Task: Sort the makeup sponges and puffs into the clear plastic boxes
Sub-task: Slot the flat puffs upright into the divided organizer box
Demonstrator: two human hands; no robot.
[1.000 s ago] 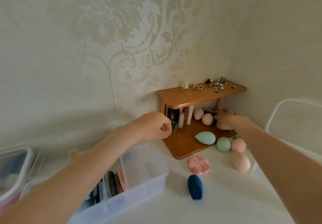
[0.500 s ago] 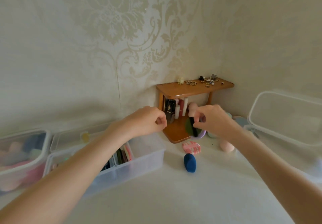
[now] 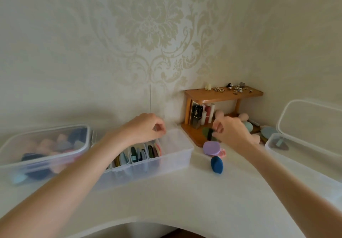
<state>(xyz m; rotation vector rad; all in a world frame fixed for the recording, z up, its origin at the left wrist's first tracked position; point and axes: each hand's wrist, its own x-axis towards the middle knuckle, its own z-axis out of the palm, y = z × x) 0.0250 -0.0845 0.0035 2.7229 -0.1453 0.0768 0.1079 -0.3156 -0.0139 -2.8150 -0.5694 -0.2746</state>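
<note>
My right hand [image 3: 232,133] pinches a dark green puff [image 3: 206,133] with a black band, just in front of the wooden shelf's lower board [image 3: 192,134]. Below it a purple puff [image 3: 211,148] lies partly on a pink striped puff [image 3: 223,153]. A dark blue sponge [image 3: 216,164] lies on the white table. My left hand [image 3: 146,128] hovers with curled fingers over the divided clear box [image 3: 175,157], which holds several upright puffs. Nothing shows in its fingers. Pink sponges [image 3: 243,116] and a teal sponge [image 3: 248,125] lie by the shelf.
A lidded clear box [image 3: 46,145] full of sponges stands at the left. At the right a clear box [image 3: 272,146] has its lid [image 3: 311,123] raised. The shelf top [image 3: 222,94] carries small jewellery; lipsticks stand underneath. The table's curved front edge is near me.
My right hand came back from the shelf toward the left, with the green puff in its fingers. The purple puff now lies on the table. My left hand drifted left over the divided box.
</note>
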